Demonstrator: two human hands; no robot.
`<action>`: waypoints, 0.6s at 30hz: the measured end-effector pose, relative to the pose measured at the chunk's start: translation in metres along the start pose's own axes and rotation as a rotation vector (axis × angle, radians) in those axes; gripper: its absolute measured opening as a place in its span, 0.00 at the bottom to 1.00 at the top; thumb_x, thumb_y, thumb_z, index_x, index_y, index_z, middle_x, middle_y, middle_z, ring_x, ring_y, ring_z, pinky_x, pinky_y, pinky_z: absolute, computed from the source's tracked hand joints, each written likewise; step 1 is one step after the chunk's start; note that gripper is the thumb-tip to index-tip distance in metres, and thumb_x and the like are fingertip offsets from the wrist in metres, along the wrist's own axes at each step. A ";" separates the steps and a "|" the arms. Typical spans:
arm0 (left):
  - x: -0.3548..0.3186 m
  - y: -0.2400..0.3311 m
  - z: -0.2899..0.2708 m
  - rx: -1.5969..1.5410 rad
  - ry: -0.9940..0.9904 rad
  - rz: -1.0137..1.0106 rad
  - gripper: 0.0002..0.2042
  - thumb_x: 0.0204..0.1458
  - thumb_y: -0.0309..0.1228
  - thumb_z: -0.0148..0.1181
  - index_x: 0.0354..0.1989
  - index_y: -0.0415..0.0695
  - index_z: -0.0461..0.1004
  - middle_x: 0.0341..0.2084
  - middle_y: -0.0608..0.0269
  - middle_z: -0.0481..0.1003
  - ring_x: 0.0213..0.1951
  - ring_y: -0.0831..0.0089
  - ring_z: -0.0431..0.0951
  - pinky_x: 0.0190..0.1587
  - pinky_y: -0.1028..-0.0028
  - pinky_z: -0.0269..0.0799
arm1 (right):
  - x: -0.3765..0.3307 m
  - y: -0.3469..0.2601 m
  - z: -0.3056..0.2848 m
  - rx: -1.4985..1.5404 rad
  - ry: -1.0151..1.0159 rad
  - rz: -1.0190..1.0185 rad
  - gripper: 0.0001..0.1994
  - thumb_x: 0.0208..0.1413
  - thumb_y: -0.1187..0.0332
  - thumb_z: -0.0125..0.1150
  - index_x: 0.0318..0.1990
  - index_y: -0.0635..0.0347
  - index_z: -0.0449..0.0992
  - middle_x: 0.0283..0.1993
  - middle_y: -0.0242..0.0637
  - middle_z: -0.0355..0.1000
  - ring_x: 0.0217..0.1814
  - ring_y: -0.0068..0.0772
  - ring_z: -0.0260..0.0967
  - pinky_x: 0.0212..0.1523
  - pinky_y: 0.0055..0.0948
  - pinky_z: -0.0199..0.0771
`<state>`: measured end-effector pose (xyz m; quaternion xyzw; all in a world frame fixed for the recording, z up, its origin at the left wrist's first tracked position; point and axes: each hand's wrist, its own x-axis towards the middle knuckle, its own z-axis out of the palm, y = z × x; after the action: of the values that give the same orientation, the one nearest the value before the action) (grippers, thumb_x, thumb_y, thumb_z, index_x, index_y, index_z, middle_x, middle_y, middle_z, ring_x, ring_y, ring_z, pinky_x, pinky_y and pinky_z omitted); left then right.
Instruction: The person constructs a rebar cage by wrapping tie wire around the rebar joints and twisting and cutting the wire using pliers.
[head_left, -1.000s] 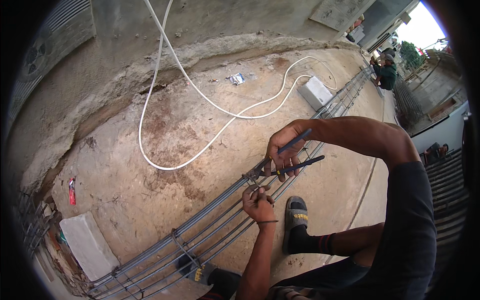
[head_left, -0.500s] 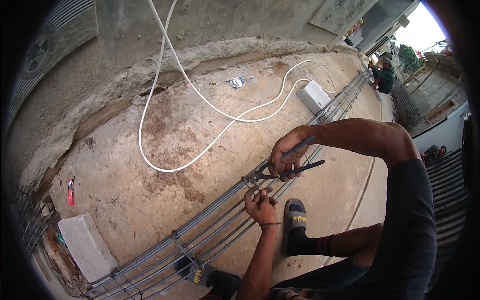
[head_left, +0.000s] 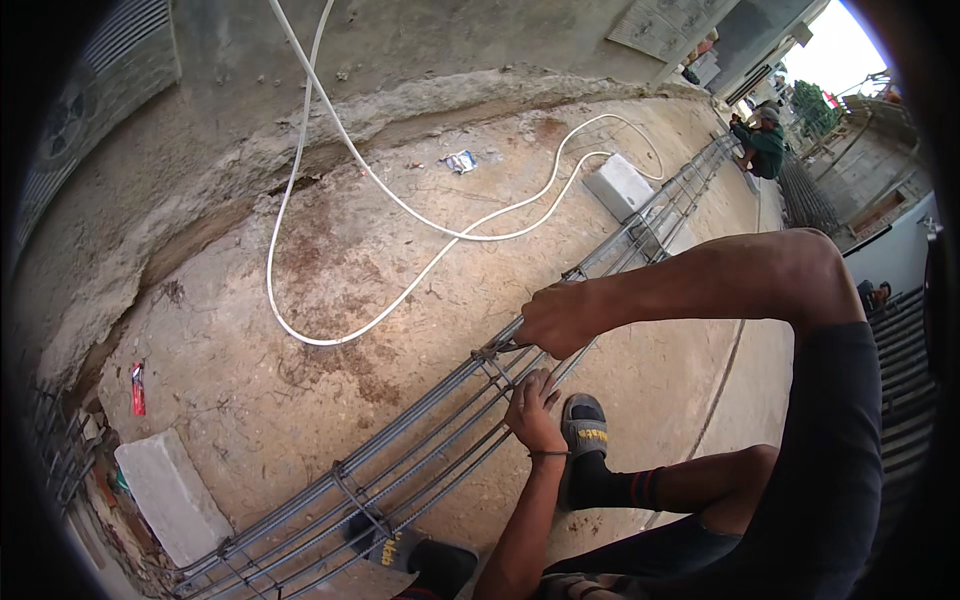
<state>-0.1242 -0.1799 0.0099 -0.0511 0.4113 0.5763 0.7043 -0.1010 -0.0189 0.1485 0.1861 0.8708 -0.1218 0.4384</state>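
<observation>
A long rebar cage [head_left: 438, 404] of thin ribbed bars and square stirrups runs diagonally from the lower left to the upper right. My right hand [head_left: 560, 318] is closed around tying pincers, knuckles upward, and hides most of them. The dark jaws of the pincers [head_left: 508, 347] point at a joint where a stirrup meets the far bars. Just nearer to me, my left hand [head_left: 536, 410] has its fingers curled at the near bars of the cage, beside that stirrup. Any tie wire at the joint is too small to make out.
A white hose [head_left: 390, 312] loops over the concrete floor beyond the cage. Pale blocks [head_left: 172, 492] stand by the cage's lower left end and a grey block [head_left: 618, 187] farther up. My sandalled foot [head_left: 584, 425] is beside the cage. Another person [head_left: 765, 145] crouches at its far end.
My right hand has rolled over, turning the pincers so their handles no longer show clearly, and moved slightly left. My left hand has shifted slightly right, from below the jaws onto the near bars.
</observation>
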 end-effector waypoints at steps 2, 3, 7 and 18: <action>0.000 -0.005 -0.001 -0.161 -0.116 -0.051 0.25 0.58 0.43 0.50 0.54 0.33 0.65 0.48 0.45 0.74 0.51 0.56 0.75 0.52 0.64 0.70 | 0.002 -0.009 0.002 -0.083 0.111 -0.043 0.12 0.48 0.67 0.55 0.35 0.66 0.77 0.33 0.52 0.73 0.35 0.48 0.74 0.28 0.48 0.77; 0.002 -0.006 -0.001 -0.274 -0.204 -0.048 0.27 0.58 0.47 0.50 0.54 0.33 0.65 0.51 0.46 0.72 0.56 0.56 0.70 0.57 0.61 0.65 | 0.001 -0.016 0.005 -0.364 0.062 0.033 0.12 0.49 0.66 0.56 0.37 0.66 0.76 0.34 0.52 0.72 0.37 0.50 0.74 0.30 0.49 0.77; 0.009 0.022 0.028 -0.841 -0.269 -0.183 0.25 0.60 0.49 0.47 0.52 0.38 0.68 0.53 0.55 0.70 0.60 0.60 0.64 0.63 0.56 0.58 | -0.012 -0.037 0.032 -0.633 0.138 0.153 0.13 0.52 0.63 0.55 0.37 0.66 0.74 0.38 0.52 0.71 0.39 0.54 0.72 0.29 0.53 0.76; 0.054 0.026 0.061 -0.896 -0.091 -0.208 0.17 0.56 0.35 0.52 0.14 0.51 0.62 0.11 0.74 0.65 0.19 0.79 0.69 0.35 0.74 0.77 | -0.072 -0.012 -0.013 1.039 -0.120 0.478 0.37 0.46 0.57 0.69 0.55 0.68 0.53 0.40 0.55 0.72 0.38 0.54 0.73 0.41 0.45 0.76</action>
<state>-0.1149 -0.0964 0.0262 -0.3662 0.0830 0.6253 0.6841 -0.0764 -0.0405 0.2150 0.5617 0.6039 -0.4415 0.3534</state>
